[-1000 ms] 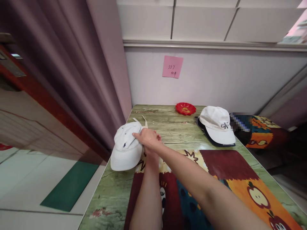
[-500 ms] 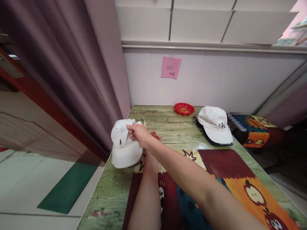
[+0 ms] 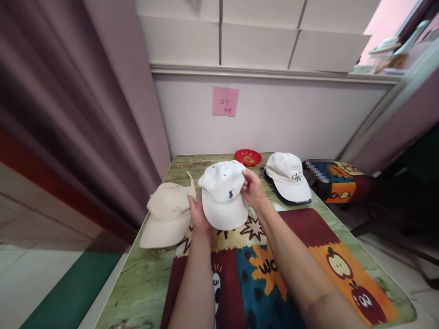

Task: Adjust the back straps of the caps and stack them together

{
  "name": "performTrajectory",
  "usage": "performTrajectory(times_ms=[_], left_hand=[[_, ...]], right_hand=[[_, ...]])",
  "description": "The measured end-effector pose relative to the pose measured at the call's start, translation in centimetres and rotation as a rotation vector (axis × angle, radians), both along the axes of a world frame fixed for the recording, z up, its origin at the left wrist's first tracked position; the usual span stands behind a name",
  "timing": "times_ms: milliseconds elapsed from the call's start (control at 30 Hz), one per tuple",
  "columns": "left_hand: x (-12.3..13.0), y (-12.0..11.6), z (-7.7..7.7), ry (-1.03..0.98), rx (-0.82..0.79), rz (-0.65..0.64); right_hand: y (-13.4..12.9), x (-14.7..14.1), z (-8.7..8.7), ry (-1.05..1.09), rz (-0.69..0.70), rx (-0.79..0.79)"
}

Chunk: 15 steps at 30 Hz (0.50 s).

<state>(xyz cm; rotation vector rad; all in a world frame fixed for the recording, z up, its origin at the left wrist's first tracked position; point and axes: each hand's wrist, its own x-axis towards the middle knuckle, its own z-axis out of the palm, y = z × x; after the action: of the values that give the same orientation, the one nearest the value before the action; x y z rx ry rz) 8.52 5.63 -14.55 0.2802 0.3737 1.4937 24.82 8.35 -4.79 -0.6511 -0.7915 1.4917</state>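
The white cap has its brim directed toward the near side and slightly right; its long axis, crown to brim, runs far to near. It is located over the far part of the patterned mat, between the beige cap on the left and the lettered white cap on the right. The right hand pinches the crown's right edge between thumb and fingers. The left hand is at the cap's left side; its fingers are partly hidden, and whether they grip cannot be told. Count: four caps, including one dark cap beneath the lettered one; one red dish; one mat. The held cap has a dark blue emblem, small eyelets and a curved brim.
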Motion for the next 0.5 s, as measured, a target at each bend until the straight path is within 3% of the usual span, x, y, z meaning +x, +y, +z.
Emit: performTrajectory(times_ms=[300, 400, 433, 500], left_hand=[[2.0, 1.3, -1.4, 0.11, -0.111, 0.007], [2.1, 1.7, -1.8, 0.078, -0.129, 0.023], [2.1, 1.8, -1.8, 0.071, -0.139, 0.027], [2.2, 1.9, -2.0, 0.075, -0.152, 0.028]], right_hand=[[-0.2, 4.4, -6.8, -0.167, -0.271, -0.024], [-0.4, 5.7, -8.7, -0.232, -0.377, -0.109], [-0.6, 6.0, -9.1, -0.247, -0.337, -0.156], [-1.0, 6.1, -9.8, -0.219, -0.104, -0.227]])
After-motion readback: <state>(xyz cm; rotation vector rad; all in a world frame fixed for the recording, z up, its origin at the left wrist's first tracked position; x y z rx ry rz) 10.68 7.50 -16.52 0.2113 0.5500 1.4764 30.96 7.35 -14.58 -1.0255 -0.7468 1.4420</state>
